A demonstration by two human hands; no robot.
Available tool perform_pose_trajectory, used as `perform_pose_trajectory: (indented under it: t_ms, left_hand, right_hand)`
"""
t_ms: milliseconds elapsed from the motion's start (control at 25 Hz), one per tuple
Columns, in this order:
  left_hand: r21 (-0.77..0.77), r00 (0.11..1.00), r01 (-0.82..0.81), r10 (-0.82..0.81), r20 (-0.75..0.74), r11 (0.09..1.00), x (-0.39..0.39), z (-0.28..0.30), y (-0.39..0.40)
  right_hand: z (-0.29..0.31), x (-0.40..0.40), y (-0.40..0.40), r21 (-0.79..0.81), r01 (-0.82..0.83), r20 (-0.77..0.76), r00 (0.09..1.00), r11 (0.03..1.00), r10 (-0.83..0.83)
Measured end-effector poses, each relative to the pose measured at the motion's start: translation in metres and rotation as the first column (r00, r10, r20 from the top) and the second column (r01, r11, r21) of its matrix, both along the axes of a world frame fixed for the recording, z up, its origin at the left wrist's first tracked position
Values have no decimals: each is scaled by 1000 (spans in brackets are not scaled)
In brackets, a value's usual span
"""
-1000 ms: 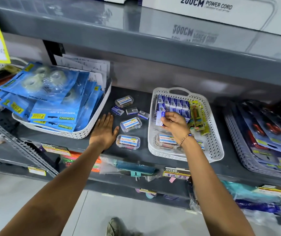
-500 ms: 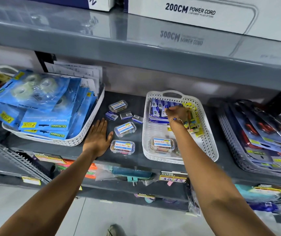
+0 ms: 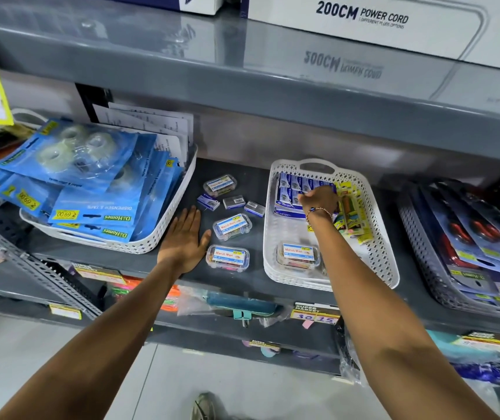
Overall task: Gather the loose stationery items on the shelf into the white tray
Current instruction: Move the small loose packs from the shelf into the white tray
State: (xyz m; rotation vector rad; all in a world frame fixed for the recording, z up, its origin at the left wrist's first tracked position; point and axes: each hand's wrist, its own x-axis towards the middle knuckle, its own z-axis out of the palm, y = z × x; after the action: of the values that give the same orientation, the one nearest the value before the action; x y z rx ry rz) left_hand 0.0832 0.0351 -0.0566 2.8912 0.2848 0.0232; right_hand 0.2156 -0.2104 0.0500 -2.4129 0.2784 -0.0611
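Currently the person's right hand reaches into the far half of the white tray, fingers curled down onto the row of small blue boxes at the tray's back; whether it actually grips a box, cannot tell, the fingertips are hidden behind the knuckles. A beaded bracelet sits on that wrist. Yellow blister packs lie along the tray's right side, just beside the hand. One clear clip box with a white label sits at the tray's near end.

Left hand lies flat and open, palm down on the dark shelf, holding nothing, between the tape-pack basket and the loose items. Loose on the shelf, left of the tray: three clear clip boxes, one at the back, one in the middle, one near the front edge, the last close to the left thumb. Three small staple boxes lie between the back and middle clip boxes. A grey basket of red-handled packs stands to the tray's right.
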Motion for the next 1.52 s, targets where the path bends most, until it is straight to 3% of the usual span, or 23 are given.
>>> perform_pose_trajectory:
  t_ms: [160, 400, 480, 760, 920, 1040, 1200, 1360, 1520]
  left_hand:
    - [3, 1000, 10, -10, -15, 1000, -1, 1, 0]
    - [76, 997, -73, 74, -13, 994, -2, 3, -5]
    - [83, 997, -79, 79, 3, 993, -3, 3, -6]
    - [76, 997, -68, 70, -22, 995, -1, 3, -3]
    - [89, 998, -63, 63, 0, 994, 0, 2, -1]
    - [94, 998, -67, 65, 20, 993, 0, 2, 0]
    - [101, 998, -57, 55, 27, 993, -2, 0, 0]
    - [73, 998, -57, 57, 8, 996, -2, 0, 1]
    - [75, 998, -63, 65, -27, 995, -2, 1, -1]
  right_hand:
    - [7, -4, 18, -94, -101, 70, 992, 990, 108]
    - [5, -21, 91, -101, -437, 136, 884, 894, 448]
    - [-4, -25, 110, -65, -481, 84, 870, 874, 485]
    - [-31, -27, 150, -162, -572, -120, 820, 804, 559]
    - [-33, -21, 155, -163, -600, -141, 800, 783, 584]
    - [-29, -21, 151, -67, -606, -97, 794, 792, 600]
    - [-10, -30, 129, 140, -499, 38, 866, 855, 499]
    - [8, -20, 78, 345, -241, 140, 969, 907, 204]
    - [-2, -11, 11, 577, 28, 132, 983, 816, -127]
